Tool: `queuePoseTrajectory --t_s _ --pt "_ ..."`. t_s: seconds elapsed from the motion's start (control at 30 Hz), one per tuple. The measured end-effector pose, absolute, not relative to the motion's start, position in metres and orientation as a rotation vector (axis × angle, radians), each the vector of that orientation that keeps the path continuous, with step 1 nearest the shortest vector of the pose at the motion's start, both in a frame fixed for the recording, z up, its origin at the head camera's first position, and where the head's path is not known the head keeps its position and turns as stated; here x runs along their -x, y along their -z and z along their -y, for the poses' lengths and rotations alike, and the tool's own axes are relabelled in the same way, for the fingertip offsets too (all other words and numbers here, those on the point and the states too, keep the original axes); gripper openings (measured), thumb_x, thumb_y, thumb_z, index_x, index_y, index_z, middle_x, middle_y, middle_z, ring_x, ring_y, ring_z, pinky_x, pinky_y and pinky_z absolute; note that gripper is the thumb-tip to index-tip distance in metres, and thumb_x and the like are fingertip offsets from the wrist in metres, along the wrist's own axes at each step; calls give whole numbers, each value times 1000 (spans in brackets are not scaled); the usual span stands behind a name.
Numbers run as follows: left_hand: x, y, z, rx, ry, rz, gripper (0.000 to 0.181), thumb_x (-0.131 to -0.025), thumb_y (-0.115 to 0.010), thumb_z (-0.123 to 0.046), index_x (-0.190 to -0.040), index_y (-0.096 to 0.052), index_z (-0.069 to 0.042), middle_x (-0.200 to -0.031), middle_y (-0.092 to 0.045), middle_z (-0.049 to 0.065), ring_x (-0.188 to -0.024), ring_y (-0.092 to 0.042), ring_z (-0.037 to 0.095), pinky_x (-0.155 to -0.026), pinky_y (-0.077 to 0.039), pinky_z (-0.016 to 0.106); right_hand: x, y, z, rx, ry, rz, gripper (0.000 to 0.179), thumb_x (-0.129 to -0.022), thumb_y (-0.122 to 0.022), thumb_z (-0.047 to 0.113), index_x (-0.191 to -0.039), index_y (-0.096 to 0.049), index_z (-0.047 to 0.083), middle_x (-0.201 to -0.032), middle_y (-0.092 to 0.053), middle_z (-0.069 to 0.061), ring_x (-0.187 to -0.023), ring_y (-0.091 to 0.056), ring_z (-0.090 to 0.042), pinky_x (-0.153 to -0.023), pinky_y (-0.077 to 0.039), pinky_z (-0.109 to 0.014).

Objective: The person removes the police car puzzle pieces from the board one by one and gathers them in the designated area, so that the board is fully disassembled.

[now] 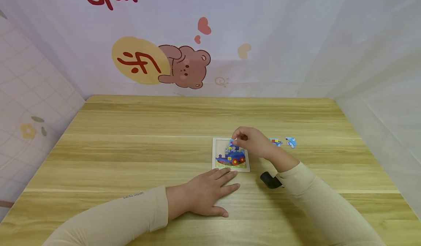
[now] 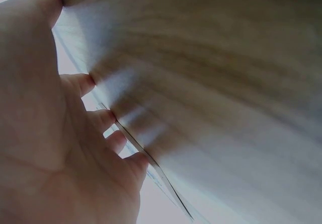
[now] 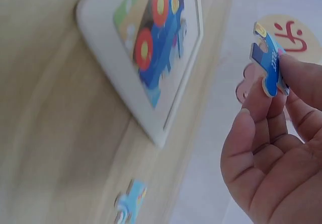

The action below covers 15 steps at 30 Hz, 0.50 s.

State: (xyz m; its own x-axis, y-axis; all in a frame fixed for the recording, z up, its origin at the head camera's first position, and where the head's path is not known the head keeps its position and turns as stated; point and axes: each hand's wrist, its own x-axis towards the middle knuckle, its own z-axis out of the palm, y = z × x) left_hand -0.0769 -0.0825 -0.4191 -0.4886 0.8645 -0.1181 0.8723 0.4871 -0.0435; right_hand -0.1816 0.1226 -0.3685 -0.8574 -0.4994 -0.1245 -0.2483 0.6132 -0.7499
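Nearest are my beige sleeves (image 1: 329, 205). My left hand (image 1: 212, 191) lies palm down on the wooden table (image 1: 148, 121), fingers spread and holding nothing, some fingertips at the near edge of the puzzle board (image 1: 214, 154). Beside my right sleeve is a black object (image 1: 269, 180); the sleeve covers part of it, so I can't say for sure what it is. The board lies flat, pale-rimmed, with a blue vehicle on red wheels partly filled in and bare backing at the upper left. Over its far part, my right hand (image 1: 254, 142) has thumb and fingers closed in a pinch on a blue puzzle piece (image 3: 271, 65), held tilted and clear of the board. To the right of that hand, two loose pieces (image 1: 291, 142) lie on the table. Behind everything hangs a pale backdrop (image 1: 279, 37) with a brown bear (image 1: 189, 68) printed on it.
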Motion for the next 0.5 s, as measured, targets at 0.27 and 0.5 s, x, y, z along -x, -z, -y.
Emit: queuePoseTrajectory --t_s 0.27,0.5 --pt "76 418 83 -1530 145 -2635 75 -93 -36 -68 -152 -32 -23 -158 -25 7 -145 -23 25 -112 -30 40 185 373 -144 577 1119 -2517 9 -95 -60 9 -97 -62 1 -78 -51 -3 -73 -45 -18 -64 -39 -29" --pt "77 418 83 -1509 142 -2614 76 -93 -33 -69 -153 -29 -23 -160 -22 7 -146 -20 25 -114 -28 40 185 382 -166 533 1093 -2545 11 -95 -61 12 -97 -63 1 -81 -54 -4 -76 -48 -19 -67 -42 -31"
